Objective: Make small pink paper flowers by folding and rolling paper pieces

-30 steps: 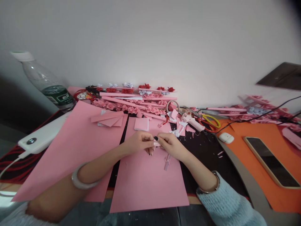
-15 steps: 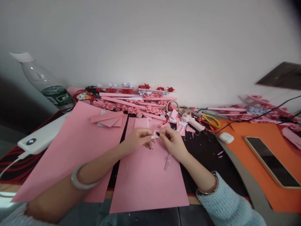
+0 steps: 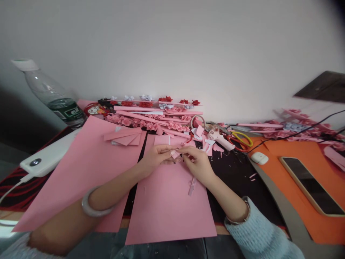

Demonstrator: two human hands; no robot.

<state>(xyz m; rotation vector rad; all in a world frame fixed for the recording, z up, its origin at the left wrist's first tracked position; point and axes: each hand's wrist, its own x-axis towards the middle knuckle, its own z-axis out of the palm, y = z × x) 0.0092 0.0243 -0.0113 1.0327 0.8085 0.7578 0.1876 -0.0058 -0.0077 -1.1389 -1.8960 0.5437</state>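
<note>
My left hand (image 3: 155, 157) and my right hand (image 3: 196, 162) meet over a large pink paper sheet (image 3: 168, 205) and pinch a small folded pink paper piece (image 3: 175, 154) between their fingertips. A little pink paper strip (image 3: 191, 186) lies on the sheet just below my right hand. A small pink square (image 3: 162, 140) lies beyond my hands. Another big pink sheet (image 3: 81, 169) lies to the left with a stack of folded pink pieces (image 3: 124, 136) on it.
Pink rolled strips and several paper roses (image 3: 151, 115) pile up against the wall. A glue gun (image 3: 219, 138), scissors (image 3: 239, 140), a white earbud case (image 3: 259, 157) and a phone (image 3: 309, 185) on orange paper lie to the right. A water bottle (image 3: 51, 95) and power bank (image 3: 47, 156) sit left.
Both hands have moved a little away from me up the sheet, still pinching the small pink piece and turning it between the fingertips.
</note>
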